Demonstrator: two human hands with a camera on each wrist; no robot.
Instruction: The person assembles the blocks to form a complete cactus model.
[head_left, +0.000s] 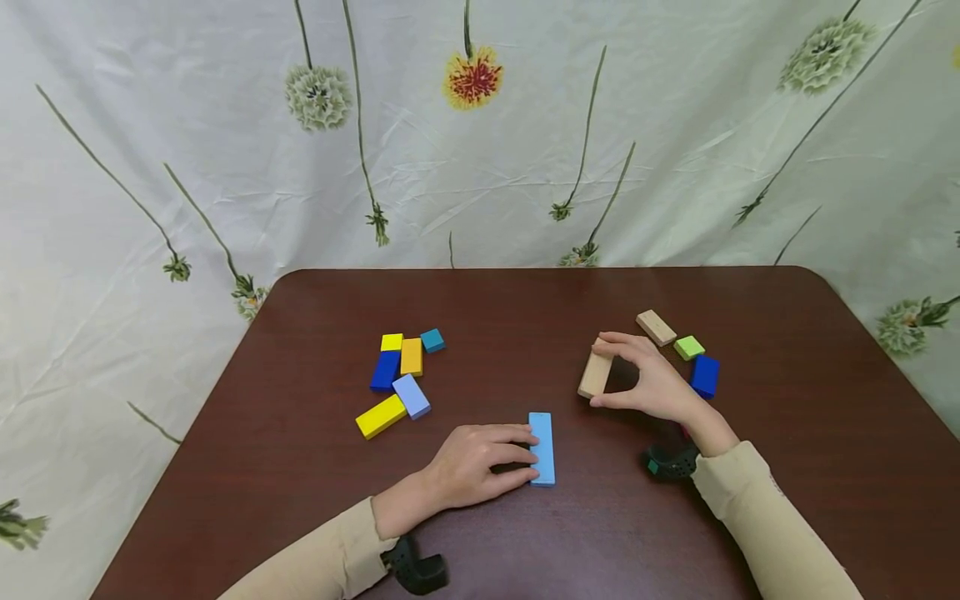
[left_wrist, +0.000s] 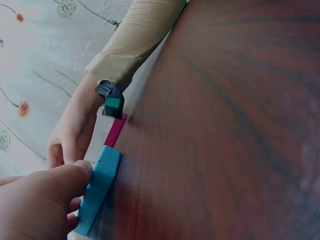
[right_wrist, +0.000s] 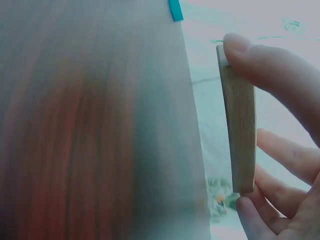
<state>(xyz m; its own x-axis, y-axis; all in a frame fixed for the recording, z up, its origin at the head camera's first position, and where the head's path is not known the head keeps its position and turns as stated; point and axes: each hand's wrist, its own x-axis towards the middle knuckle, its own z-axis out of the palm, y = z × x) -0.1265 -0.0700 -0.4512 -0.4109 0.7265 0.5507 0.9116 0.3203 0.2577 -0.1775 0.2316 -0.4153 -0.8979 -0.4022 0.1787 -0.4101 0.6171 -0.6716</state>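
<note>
The right hand (head_left: 652, 383) pinches a wooden block (head_left: 596, 373) by its ends; uneven pressure could twist it free. The left hand (head_left: 480, 467), fingers loosely bent, merely touches the light blue block (head_left: 543, 450) on the worktop (head_left: 300, 467); a nudge could skew it. A pink block (left_wrist: 115, 131) is mostly hidden overhead.
</note>
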